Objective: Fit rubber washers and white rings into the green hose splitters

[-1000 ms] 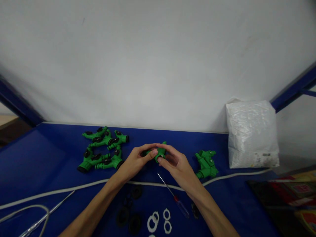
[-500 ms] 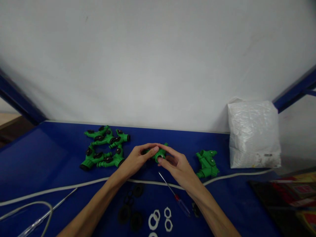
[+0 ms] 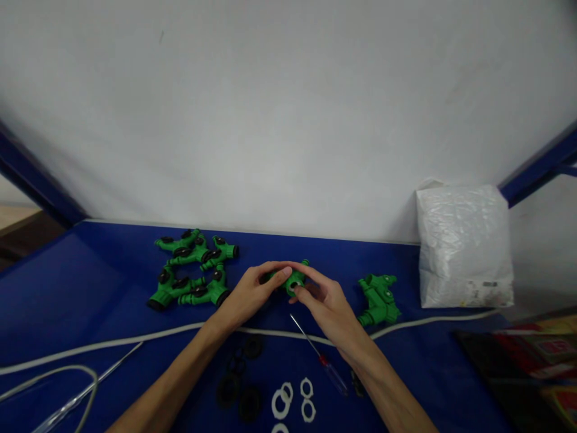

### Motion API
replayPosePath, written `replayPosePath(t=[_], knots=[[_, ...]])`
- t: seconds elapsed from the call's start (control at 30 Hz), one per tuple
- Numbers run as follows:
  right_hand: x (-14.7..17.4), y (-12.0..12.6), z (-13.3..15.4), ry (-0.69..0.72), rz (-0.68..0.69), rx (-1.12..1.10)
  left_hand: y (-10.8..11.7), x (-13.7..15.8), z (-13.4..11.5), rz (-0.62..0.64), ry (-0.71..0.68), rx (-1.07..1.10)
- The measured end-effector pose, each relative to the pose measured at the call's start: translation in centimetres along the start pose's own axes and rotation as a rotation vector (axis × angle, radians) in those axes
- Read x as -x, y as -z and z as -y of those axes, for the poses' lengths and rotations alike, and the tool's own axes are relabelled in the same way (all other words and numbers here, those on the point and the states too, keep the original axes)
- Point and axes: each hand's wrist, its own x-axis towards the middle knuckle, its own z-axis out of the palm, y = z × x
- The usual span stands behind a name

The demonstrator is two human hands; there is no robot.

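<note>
A green hose splitter (image 3: pixel 295 281) is held between both hands above the middle of the blue table, its round opening facing me. My left hand (image 3: pixel 256 287) is closed on its left side, thumb on top. My right hand (image 3: pixel 325 300) grips the right side, with the thumb at the rim of the opening. A screwdriver (image 3: pixel 319 355) with a red and clear handle lies just below the hands. White notched rings (image 3: pixel 280 404) and black rings (image 3: pixel 250 403) lie nearer to me. Whether a small part sits under my right thumb, I cannot make out.
Several green splitters with black valves (image 3: pixel 193 288) lie at left; more green splitter bodies (image 3: pixel 378 300) are at right. A white cable (image 3: pixel 180 329) crosses the blue table (image 3: pixel 112 270). A plastic-wrapped package (image 3: pixel 464 246) leans on the wall at right. A thin metal rod (image 3: pixel 85 391) lies lower left.
My right thumb has shifted slightly at the splitter's opening, and the splitter has turned a little. Both hands keep their hold; the things on the table stay where they were.
</note>
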Motion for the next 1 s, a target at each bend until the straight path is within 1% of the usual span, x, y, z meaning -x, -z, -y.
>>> replayPosePath(t=[0.07,0.2,0.3,0.4,0.57,0.73,1.0], knots=[[-0.09,0.04,-0.22,0.004,-0.032,-0.017,-0.11,0.18,-0.19,-0.020,-0.029,-0.045],[-0.19,0.23,-0.60,-0.008,-0.065,-0.011,-0.30,0.50,-0.18,-0.010,-0.147,-0.132],[-0.08,0.35,-0.37,-0.049,-0.054,-0.014,-0.30,0.51,0.10,-0.032,-0.209,-0.193],[0.12,0.45,0.11,-0.089,-0.011,-0.062,-0.09,0.43,0.28,-0.036,-0.199,-0.200],[0.23,0.71,0.33,-0.095,0.042,-0.106,0.36,0.41,0.26,-0.005,-0.148,-0.154],[0.09,0.83,0.14,-0.081,0.028,-0.110,0.39,0.42,0.18,-0.013,-0.125,-0.137],[0.01,0.46,0.03,-0.055,0.003,-0.108,0.33,0.41,0.08,-0.019,-0.140,-0.107]])
